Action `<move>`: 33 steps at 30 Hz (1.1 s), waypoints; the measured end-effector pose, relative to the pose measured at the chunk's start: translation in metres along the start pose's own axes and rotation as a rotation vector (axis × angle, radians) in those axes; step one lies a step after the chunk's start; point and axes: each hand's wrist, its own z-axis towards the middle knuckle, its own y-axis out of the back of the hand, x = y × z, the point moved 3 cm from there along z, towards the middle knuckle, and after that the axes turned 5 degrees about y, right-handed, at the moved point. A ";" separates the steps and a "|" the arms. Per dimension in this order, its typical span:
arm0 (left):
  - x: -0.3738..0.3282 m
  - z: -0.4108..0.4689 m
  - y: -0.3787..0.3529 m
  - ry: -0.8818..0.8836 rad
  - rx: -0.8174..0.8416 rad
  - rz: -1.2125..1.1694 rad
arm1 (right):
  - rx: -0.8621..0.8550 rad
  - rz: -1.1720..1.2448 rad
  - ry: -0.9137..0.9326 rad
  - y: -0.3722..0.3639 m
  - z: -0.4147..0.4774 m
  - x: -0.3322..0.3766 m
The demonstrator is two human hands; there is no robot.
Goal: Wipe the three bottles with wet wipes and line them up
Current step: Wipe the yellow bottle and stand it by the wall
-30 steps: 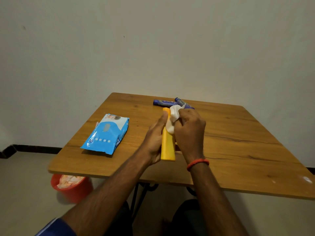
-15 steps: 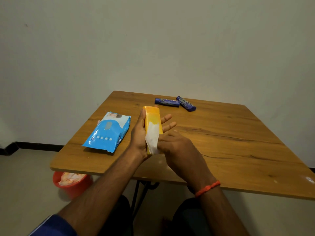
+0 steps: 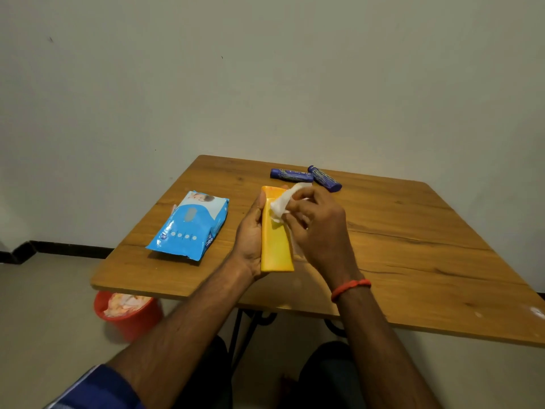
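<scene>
A flat yellow bottle [image 3: 275, 246] is held lengthwise above the wooden table [image 3: 413, 246], its far end pointing away from me. My left hand [image 3: 250, 234] grips it along its left side. My right hand [image 3: 317, 228] pinches a crumpled white wet wipe [image 3: 283, 203] and presses it on the bottle's upper far part. Two dark blue bottles lie on their sides at the far edge of the table, one [image 3: 290, 175] pointing left-right, the other [image 3: 324, 178] angled beside it, their ends touching.
A blue pack of wet wipes [image 3: 188, 225] lies flat on the table's left part. On the floor under the table's left corner stands a red bin [image 3: 129, 314] with used wipes in it. A plain wall rises behind the table.
My right hand has carried the wipe from the bottle's near end up to its far end. The left hand's fingers, spread half a second ago, now lie hidden behind the bottle.
</scene>
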 end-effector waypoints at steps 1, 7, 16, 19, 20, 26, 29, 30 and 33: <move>0.001 0.001 0.000 -0.008 -0.003 -0.001 | -0.036 0.020 -0.018 0.000 0.007 0.000; 0.001 -0.001 -0.004 -0.050 0.007 0.006 | 0.030 0.052 0.068 -0.014 0.025 0.008; -0.002 0.005 0.016 0.041 0.010 -0.057 | 0.238 0.194 0.103 -0.028 -0.027 0.012; 0.001 0.008 0.021 0.015 -0.056 -0.025 | 0.231 0.265 0.139 -0.024 -0.041 0.007; 0.002 0.009 0.020 0.024 -0.059 -0.033 | 0.203 0.297 0.134 -0.022 -0.042 0.007; 0.010 0.006 0.004 0.065 0.012 -0.011 | -0.136 0.335 0.036 -0.017 -0.017 0.018; 0.016 0.006 0.000 0.007 -0.012 0.052 | -0.211 0.233 0.001 -0.017 0.003 0.022; 0.016 0.006 -0.003 -0.018 -0.014 0.090 | -0.224 0.197 -0.005 -0.018 0.009 0.021; 0.012 0.003 -0.004 -0.041 -0.038 0.188 | -0.232 0.123 -0.057 -0.019 0.023 0.004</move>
